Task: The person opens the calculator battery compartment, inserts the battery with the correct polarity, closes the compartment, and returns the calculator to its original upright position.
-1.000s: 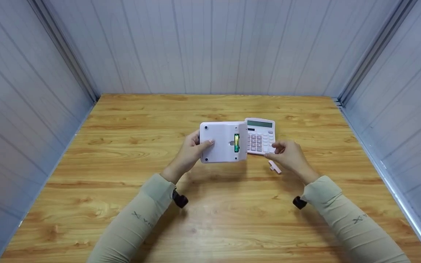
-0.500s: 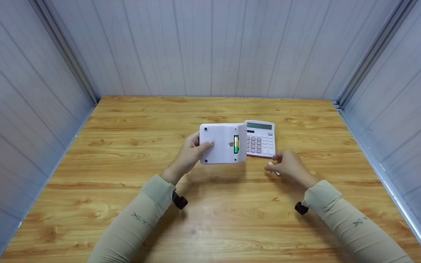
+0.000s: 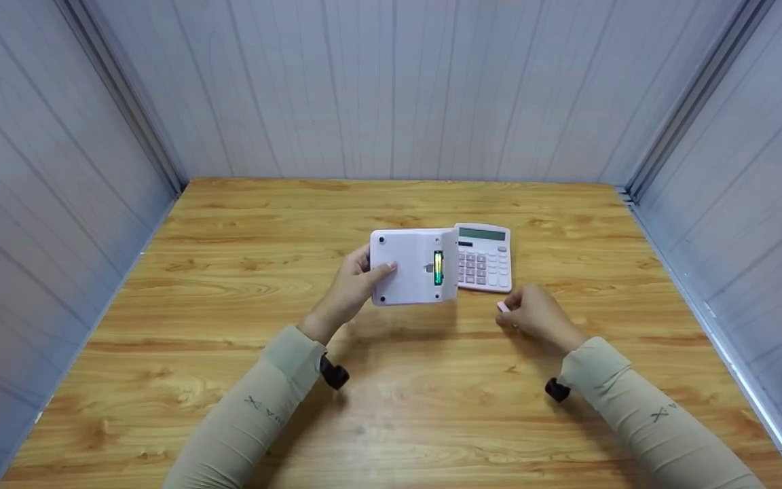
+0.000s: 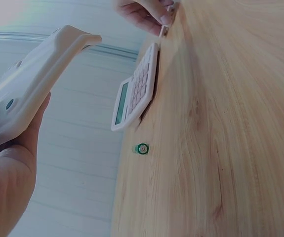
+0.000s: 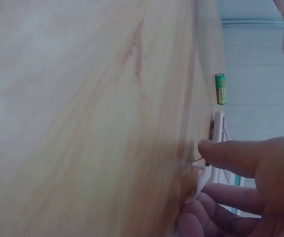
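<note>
My left hand [image 3: 347, 288] grips one end of a white calculator [image 3: 404, 272], thumb on its back, which faces up toward the head camera. In its uncovered slot sits a green-and-gold battery [image 3: 438, 267]. At right, my right hand [image 3: 542, 316] pinches a small pale battery cover [image 3: 504, 308] low at the table; the right wrist view also shows this cover [image 5: 204, 181] between thumb and fingers. Just beyond that hand lies a second calculator [image 3: 485, 261], keys up, partly hidden behind the held one in the head view.
A loose green battery [image 4: 142, 148] is on the wooden table [image 3: 391, 407], visible in both wrist views and out of sight in the head view. Panelled walls [image 3: 391, 88] enclose the table at the back and sides.
My right hand has come down from the second calculator's near corner to the battery cover on the table and now pinches it. The left hand and its calculator have barely moved.
</note>
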A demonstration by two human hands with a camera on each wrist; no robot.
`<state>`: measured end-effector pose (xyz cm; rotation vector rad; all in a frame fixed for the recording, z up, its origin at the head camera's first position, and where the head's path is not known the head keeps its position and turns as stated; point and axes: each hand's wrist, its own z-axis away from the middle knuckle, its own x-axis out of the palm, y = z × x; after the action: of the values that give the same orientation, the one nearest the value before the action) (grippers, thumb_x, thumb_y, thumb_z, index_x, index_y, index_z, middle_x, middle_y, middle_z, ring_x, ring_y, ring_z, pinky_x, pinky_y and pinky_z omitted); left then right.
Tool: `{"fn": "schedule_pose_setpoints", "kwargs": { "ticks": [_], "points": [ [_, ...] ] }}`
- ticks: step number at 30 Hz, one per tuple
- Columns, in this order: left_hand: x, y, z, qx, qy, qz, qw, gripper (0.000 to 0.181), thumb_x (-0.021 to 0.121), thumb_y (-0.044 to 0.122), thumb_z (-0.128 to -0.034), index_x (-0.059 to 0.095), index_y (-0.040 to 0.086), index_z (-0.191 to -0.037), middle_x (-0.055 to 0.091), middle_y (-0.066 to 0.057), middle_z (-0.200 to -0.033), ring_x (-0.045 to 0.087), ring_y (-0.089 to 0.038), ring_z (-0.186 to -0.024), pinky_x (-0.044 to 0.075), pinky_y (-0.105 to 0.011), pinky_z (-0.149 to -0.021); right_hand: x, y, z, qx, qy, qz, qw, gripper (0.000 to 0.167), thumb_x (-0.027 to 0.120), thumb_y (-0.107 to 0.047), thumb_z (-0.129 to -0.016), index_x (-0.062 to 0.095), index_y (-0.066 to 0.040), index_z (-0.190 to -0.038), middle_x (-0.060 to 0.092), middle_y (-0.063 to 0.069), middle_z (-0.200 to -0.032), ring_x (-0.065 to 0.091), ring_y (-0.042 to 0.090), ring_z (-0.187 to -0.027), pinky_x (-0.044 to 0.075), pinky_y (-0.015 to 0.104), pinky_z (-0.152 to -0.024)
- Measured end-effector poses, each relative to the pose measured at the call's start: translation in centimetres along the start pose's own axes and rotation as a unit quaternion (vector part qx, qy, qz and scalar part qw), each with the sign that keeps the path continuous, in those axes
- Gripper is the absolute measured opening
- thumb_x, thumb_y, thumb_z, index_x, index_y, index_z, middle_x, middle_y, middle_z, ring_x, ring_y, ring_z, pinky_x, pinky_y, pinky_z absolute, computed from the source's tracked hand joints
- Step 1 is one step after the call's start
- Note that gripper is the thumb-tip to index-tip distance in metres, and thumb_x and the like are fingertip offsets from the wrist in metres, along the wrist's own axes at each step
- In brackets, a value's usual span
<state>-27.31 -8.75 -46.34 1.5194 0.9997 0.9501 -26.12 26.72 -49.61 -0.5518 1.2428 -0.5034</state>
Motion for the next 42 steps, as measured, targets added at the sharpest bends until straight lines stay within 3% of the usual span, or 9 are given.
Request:
{"fn": "schedule_pose_setpoints", "kwargs": {
  "ticks": [8, 12, 27, 34, 42],
  "points": [
    [0.0, -0.1, 0.0, -0.001, 0.001, 0.004, 1.0, 0.038, 0.059, 0.002, -0.1074, 0.057, -0.006, -0.145, 0.07, -0.029, -0.137, 0.074, -0.033, -0.121, 0.064, -0.053, -0.1, 0.4, 0.0, -0.1, -0.002, 0.013, 0.016, 0.9998, 0.025, 0.085, -0.014, -0.092, 0.076, 0.003, -0.108, 0.072, 0.012, -0.1, 0.061, 0.021, -0.09, 0.051, 0.029, -0.076],
    [0.1, -0.2, 0.0, -0.001, 0.002, 0.004, 1.0, 0.038, 0.059, 0.002, -0.1076, 0.058, -0.006, -0.144, 0.07, -0.029, -0.137, 0.074, -0.033, -0.121, 0.064, -0.054, -0.1, 0.4, -0.2, 0.0, 0.003, 0.022, 0.0, 0.9998, 0.024, 0.084, -0.013, -0.092, 0.075, 0.002, -0.109, 0.073, 0.013, -0.103, 0.062, 0.022, -0.09, 0.052, 0.028, -0.071],
    [0.2, -0.3, -0.3, -0.008, 0.009, 0.008, 0.9999, 0.039, 0.059, 0.002, -0.107, 0.058, -0.006, -0.145, 0.071, -0.029, -0.137, 0.074, -0.032, -0.12, 0.065, -0.051, -0.1, 0.0, -2.6, 0.8, -0.034, 0.096, -0.084, 0.9912, 0.029, 0.084, -0.01, -0.093, 0.074, 0.006, -0.115, 0.066, 0.007, -0.093, 0.059, 0.019, -0.086, 0.049, 0.024, -0.071],
    [0.4, -0.2, -0.3, -0.002, 0.009, 0.005, 0.9999, 0.039, 0.059, 0.002, -0.1069, 0.058, -0.006, -0.145, 0.071, -0.029, -0.136, 0.074, -0.033, -0.12, 0.065, -0.051, -0.099, 0.3, -3.6, 1.0, -0.063, 0.131, -0.119, 0.9822, 0.034, 0.086, -0.012, -0.091, 0.075, 0.008, -0.116, 0.069, 0.008, -0.095, 0.063, 0.023, -0.09, 0.051, 0.02, -0.072],
    [0.6, -0.3, -0.4, -0.002, 0.006, 0.006, 1.0, 0.039, 0.059, 0.002, -0.1071, 0.057, -0.006, -0.146, 0.071, -0.029, -0.137, 0.074, -0.032, -0.12, 0.065, -0.052, -0.099, 0.5, -5.3, 1.8, -0.066, 0.148, -0.195, 0.9674, 0.033, 0.087, -0.011, -0.091, 0.076, 0.006, -0.117, 0.069, 0.004, -0.094, 0.061, 0.016, -0.086, 0.051, 0.017, -0.068]
  ]
}}
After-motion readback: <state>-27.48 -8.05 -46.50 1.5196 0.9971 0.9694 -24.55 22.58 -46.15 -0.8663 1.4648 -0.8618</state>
